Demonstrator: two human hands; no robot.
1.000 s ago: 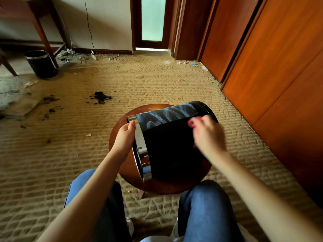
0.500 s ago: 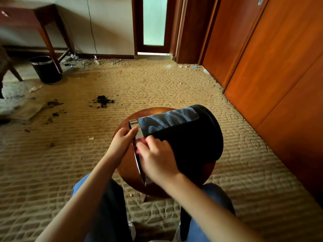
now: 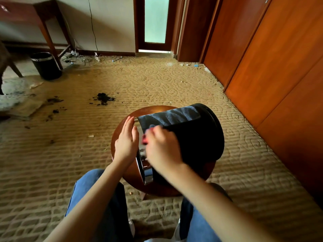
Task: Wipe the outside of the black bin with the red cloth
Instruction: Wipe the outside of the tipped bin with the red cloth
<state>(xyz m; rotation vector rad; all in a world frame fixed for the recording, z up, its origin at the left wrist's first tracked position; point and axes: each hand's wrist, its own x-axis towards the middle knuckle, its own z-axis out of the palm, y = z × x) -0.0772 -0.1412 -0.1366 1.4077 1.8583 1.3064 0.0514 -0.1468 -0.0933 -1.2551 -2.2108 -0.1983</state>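
Red cloth [image 3: 144, 140] sits clamped under right fingers [image 3: 156, 132] against black bin [image 3: 201, 142]; left fingers [image 3: 129, 124] straight.

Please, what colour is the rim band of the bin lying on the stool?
Shiny silver rim band; head view.

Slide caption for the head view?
Black bin lying sideways on a stool; left hand flat at its rim, right hand pressing red cloth to it.
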